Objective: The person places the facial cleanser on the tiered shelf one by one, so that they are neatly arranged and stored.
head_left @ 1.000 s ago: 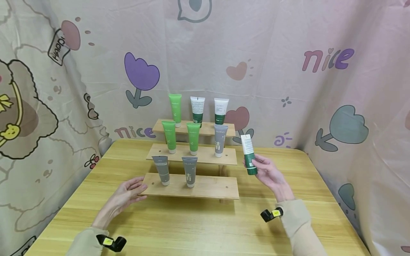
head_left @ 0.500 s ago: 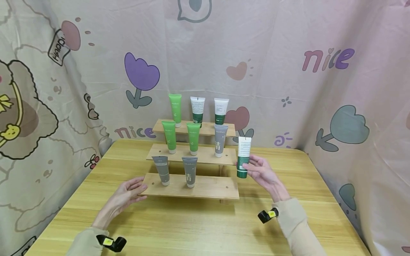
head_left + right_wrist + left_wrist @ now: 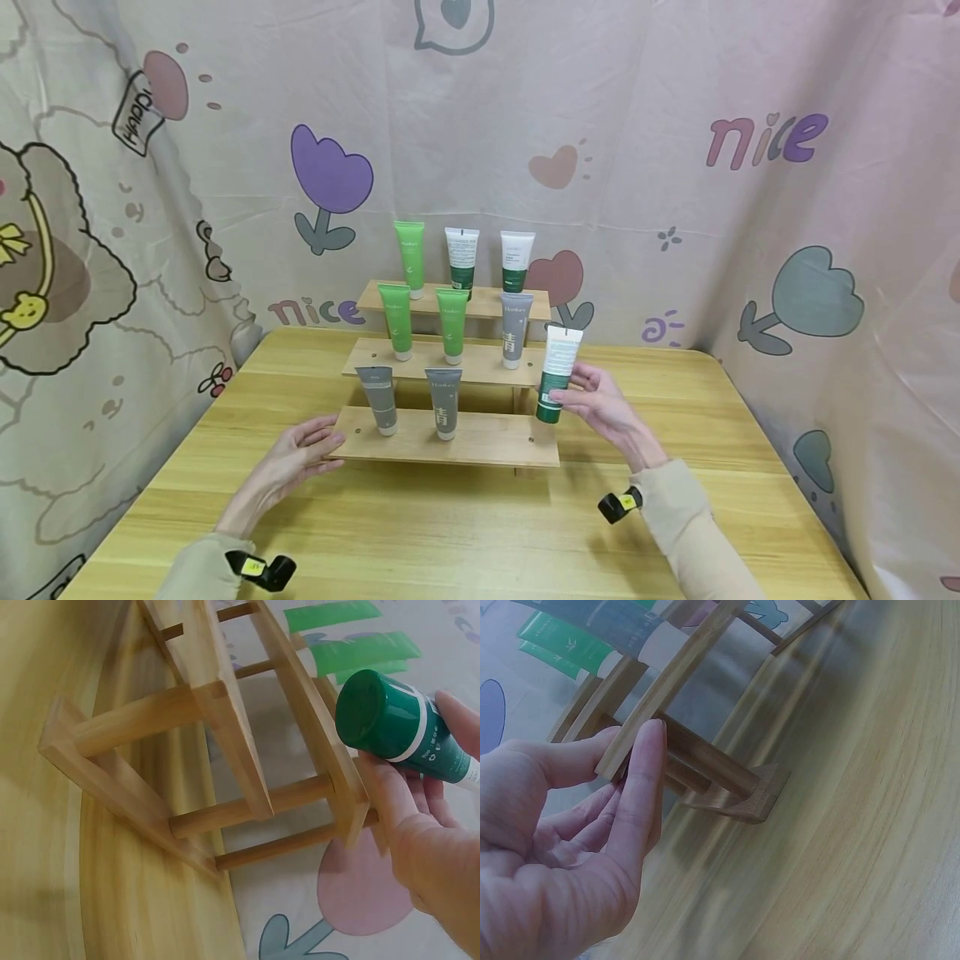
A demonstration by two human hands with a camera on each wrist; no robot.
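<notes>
Between the thumb and fingers of my right hand [image 3: 609,414] is a white-and-green squeeze tube [image 3: 559,367], cap down and slightly tilted. It is held up at the right end of the three-tier wooden display stand [image 3: 495,437]. The right wrist view shows its green cap [image 3: 361,712] close to the shelf ends. My left hand [image 3: 288,462] pinches the left end of the lowest shelf, thumb on one side and fingers [image 3: 643,769] on the other. Two grey tubes [image 3: 445,404] stand on that shelf, towards its left and middle.
On the middle shelf are two bright green tubes [image 3: 452,325] and a grey-blue tube [image 3: 515,329]. The top shelf bears another green tube [image 3: 412,258] and two white-and-green tubes [image 3: 517,260]. A patterned curtain [image 3: 630,200] hangs behind the wooden table [image 3: 390,533].
My right hand has carried the white-and-green tube leftward and slightly down, up to the stand's right end; its tilt has changed direction. My left hand stays on the lowest shelf.
</notes>
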